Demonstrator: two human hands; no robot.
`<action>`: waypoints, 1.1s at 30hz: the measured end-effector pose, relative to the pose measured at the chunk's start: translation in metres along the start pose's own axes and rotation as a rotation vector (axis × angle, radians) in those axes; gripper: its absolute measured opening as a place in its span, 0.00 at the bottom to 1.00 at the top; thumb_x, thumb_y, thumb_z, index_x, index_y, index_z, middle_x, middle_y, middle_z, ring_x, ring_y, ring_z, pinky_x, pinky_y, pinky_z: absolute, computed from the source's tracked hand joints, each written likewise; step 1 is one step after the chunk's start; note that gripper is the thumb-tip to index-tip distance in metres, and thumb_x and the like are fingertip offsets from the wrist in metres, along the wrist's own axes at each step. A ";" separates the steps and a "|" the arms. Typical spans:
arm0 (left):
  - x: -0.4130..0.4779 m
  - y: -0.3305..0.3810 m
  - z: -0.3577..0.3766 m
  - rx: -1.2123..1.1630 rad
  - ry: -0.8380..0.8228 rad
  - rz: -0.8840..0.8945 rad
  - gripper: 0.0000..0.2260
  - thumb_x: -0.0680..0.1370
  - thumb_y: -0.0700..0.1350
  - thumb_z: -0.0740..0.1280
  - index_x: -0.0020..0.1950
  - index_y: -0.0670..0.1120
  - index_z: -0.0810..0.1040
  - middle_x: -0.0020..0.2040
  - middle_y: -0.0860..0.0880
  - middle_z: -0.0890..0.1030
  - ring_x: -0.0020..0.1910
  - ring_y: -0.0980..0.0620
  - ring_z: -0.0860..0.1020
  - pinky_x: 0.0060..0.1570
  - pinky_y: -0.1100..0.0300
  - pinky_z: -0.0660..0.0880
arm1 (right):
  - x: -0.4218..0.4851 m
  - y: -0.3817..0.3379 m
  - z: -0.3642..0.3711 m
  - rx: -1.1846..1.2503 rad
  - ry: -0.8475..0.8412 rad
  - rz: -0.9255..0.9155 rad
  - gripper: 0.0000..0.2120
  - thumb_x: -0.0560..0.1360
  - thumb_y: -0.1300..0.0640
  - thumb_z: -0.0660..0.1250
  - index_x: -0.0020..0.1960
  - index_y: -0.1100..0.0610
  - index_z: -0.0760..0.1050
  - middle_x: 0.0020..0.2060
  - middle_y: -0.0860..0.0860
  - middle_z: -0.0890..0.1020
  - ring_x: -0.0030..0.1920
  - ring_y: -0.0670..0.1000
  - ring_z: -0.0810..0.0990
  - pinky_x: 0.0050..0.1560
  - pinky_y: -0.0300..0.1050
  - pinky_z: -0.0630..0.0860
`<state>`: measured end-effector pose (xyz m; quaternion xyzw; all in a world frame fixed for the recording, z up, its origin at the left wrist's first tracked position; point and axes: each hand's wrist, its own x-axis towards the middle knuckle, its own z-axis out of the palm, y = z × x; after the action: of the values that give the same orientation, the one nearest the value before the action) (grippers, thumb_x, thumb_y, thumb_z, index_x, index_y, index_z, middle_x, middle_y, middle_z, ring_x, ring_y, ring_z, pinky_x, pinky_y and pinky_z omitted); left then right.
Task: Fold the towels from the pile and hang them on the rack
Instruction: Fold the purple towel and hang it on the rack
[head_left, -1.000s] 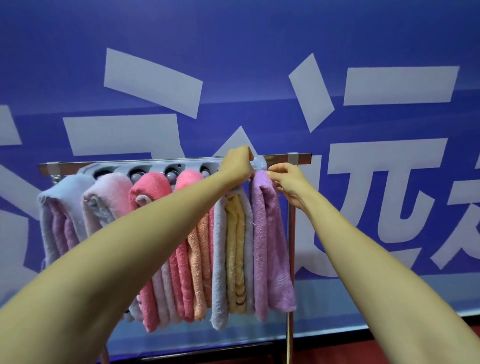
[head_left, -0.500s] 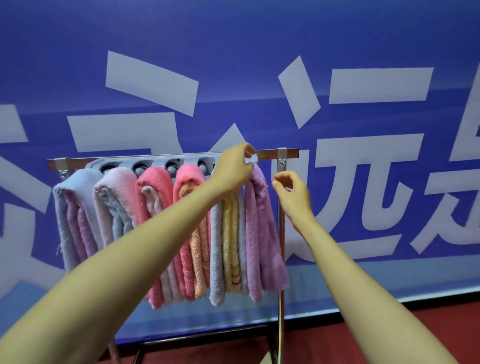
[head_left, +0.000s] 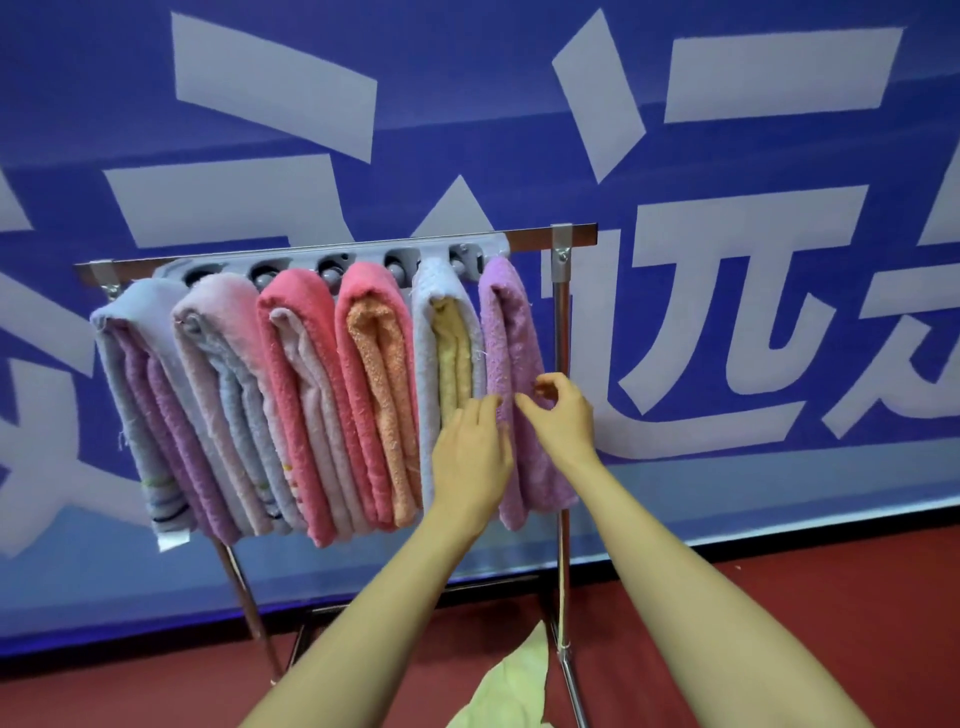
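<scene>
A metal rack (head_left: 576, 236) carries a grey peg hanger (head_left: 322, 260) with several folded towels draped side by side. At the far right hangs the lilac towel (head_left: 506, 322), beside a pale blue towel (head_left: 428, 322) wrapped over a yellow one. My left hand (head_left: 470, 457) lies with straight fingers against the lilac towel's lower left side. My right hand (head_left: 561, 415) is in front of that towel's right edge, fingers loosely curled, fingertips touching the cloth and thumb raised. Neither hand grips anything.
A pale yellow-green cloth (head_left: 514, 680) lies on the red floor (head_left: 779, 597) by the rack's right post (head_left: 563, 545). A blue banner (head_left: 727, 312) with large white characters stands close behind the rack.
Both hands have come down from the top of the rack to the middle of the lilac towel. The right hand has let go of the towel's top fold.
</scene>
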<state>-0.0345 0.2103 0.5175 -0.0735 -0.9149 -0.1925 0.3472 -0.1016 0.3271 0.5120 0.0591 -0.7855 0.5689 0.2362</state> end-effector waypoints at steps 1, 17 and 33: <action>-0.001 0.000 0.003 0.015 0.007 0.036 0.12 0.74 0.39 0.65 0.58 0.42 0.77 0.48 0.44 0.80 0.46 0.41 0.78 0.44 0.49 0.77 | 0.000 0.003 0.002 -0.015 -0.018 0.002 0.12 0.70 0.53 0.73 0.51 0.51 0.75 0.48 0.49 0.81 0.51 0.49 0.78 0.54 0.46 0.76; -0.002 -0.016 0.018 0.560 -0.095 0.475 0.21 0.71 0.40 0.53 0.54 0.38 0.82 0.55 0.41 0.82 0.60 0.41 0.78 0.68 0.47 0.58 | 0.005 0.019 -0.035 -0.063 0.161 0.003 0.03 0.76 0.61 0.64 0.46 0.55 0.71 0.39 0.51 0.78 0.41 0.53 0.76 0.43 0.48 0.74; -0.028 -0.036 0.023 0.485 -0.212 0.457 0.19 0.66 0.48 0.61 0.50 0.42 0.84 0.55 0.43 0.82 0.57 0.42 0.80 0.61 0.46 0.74 | -0.041 0.028 -0.011 0.007 -0.186 0.020 0.09 0.75 0.63 0.67 0.53 0.54 0.75 0.46 0.46 0.80 0.46 0.43 0.79 0.52 0.32 0.75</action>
<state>-0.0375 0.1863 0.4722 -0.2114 -0.9249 0.1219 0.2917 -0.0720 0.3397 0.4719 0.1047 -0.8027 0.5659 0.1563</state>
